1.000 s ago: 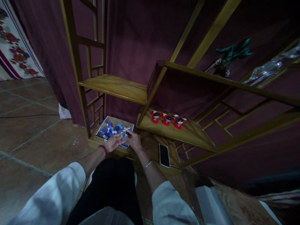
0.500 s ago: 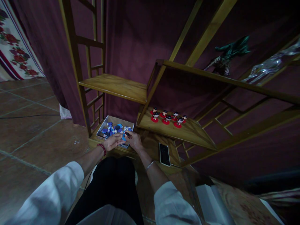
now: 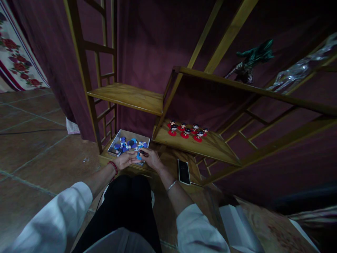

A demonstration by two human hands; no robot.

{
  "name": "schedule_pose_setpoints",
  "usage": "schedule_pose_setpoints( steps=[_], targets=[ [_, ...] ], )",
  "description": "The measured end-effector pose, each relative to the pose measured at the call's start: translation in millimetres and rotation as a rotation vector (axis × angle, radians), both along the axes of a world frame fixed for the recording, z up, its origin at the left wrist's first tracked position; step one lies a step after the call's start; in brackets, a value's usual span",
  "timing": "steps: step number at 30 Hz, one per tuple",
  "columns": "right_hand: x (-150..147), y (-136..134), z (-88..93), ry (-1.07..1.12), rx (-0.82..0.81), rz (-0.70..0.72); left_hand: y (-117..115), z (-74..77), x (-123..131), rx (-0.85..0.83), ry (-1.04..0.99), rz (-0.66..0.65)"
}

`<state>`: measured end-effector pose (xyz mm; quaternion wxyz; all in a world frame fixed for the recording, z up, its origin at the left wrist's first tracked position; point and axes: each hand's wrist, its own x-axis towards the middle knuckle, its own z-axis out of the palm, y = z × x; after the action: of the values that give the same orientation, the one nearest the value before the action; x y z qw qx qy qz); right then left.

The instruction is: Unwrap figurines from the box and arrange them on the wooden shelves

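Observation:
My left hand (image 3: 126,160) and my right hand (image 3: 151,159) meet above the near edge of an open cardboard box (image 3: 136,134). Between their fingertips is a small figurine (image 3: 138,155) with a light-blue base and a dark top. The left fingers pinch it at the blue part, while the right thumb and fingers close on its dark top. Its finer details are too small to make out. Inside the box lie several blue, purple and white figurines (image 3: 128,144), jumbled together.
Several figurines with red bases (image 3: 185,133) stand on the right shelf (image 3: 210,149). Below it lies a phone (image 3: 183,172). A bare wooden board (image 3: 129,98) juts out above the box. A green-and-brown ornament (image 3: 250,63) and a clear figure (image 3: 295,73) occupy the upper shelf.
Both hands keep the figurine between them in nearly the same place. My right hand and forearm have shifted slightly. The view has moved a little.

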<state>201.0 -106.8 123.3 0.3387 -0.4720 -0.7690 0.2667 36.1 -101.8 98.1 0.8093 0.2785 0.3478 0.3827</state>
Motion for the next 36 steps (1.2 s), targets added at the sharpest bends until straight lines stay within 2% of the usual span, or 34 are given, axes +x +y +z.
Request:
schedule_pose_setpoints(
  steps=[6,16,25,36],
  targets=[
    [2.1,-8.5,13.2,-0.042,0.017,-0.022,-2.9,6.4,3.7,0.026,-0.029,-0.005],
    [10.4,-28.3,31.6,0.022,0.107,-0.045,-9.9,32.7,14.8,0.037,-0.035,-0.005],
    [21.2,-42.1,40.2,0.021,0.135,-0.142,-18.6,49.5,25.8,0.070,0.002,-0.038],
    [36.4,-60.7,63.4,0.022,0.177,-0.255,-29.5,81.2,48.1,0.078,-0.018,-0.074]
  ],
)
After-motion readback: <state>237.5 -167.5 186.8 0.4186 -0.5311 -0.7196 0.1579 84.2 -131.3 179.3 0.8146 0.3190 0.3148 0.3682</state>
